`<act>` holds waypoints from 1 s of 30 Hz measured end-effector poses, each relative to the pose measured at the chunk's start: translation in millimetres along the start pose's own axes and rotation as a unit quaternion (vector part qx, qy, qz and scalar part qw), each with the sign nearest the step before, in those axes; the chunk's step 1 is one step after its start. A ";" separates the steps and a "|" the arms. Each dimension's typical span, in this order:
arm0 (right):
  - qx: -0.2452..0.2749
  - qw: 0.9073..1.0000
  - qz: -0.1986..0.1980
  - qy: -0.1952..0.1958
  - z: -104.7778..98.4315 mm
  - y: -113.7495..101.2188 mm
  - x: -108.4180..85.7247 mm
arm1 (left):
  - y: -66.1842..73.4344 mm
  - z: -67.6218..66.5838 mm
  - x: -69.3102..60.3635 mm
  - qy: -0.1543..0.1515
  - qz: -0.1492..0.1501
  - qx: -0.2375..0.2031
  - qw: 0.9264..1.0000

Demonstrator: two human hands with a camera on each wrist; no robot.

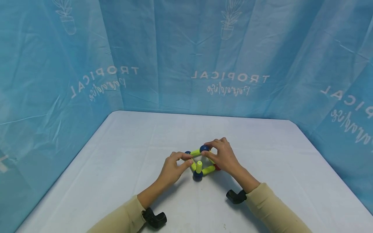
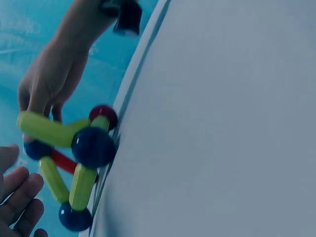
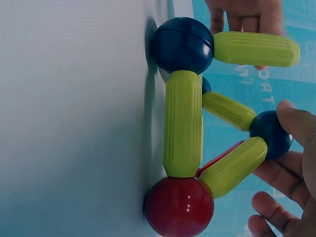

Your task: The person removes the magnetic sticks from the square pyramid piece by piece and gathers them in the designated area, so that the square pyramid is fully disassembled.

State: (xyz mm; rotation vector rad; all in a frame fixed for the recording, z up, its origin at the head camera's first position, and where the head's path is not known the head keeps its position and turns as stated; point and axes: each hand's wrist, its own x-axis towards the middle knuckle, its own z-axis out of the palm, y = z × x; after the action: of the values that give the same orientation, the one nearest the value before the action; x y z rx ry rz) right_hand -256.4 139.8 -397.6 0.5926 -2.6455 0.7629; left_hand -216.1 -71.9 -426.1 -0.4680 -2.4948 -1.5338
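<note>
A toy frame of balls and chunky rods stands on the white table. My right hand pinches its raised blue ball between thumb and fingers. Yellow-green rods run from that ball to another blue ball and to a red ball; a red rod also meets it. The near blue ball bears a yellow-green rod with one free end, upright in the head view. At the frame's left side is my left hand, its thumb and fingers apart in the left wrist view, gripping nothing.
White cloth covers the table. Blue printed curtains hang behind it and along both sides. A black wrist mount sits on the left wrist and another black mount on the right.
</note>
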 end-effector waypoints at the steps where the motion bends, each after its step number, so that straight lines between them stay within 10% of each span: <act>1: -0.001 1.000 0.001 -0.001 -0.4 -0.1 0.2 | -1.4 -2.0 3.4 0.009 -0.003 0.007 1.000; 13: 0.014 1.000 -0.007 -0.022 -0.7 0.1 -1.4 | -16.0 0.5 40.0 -0.069 -0.006 0.103 0.992; 30: 0.032 0.998 -0.028 -0.038 -2.5 4.8 -3.3 | -7.8 13.6 39.2 -0.054 0.040 0.150 0.986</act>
State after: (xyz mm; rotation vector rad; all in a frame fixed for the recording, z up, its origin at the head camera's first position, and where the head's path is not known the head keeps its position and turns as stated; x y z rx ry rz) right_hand -255.3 145.9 -399.1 0.7238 -2.6690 0.8276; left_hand -255.3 -56.3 -426.6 -0.6055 -2.6908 -1.1050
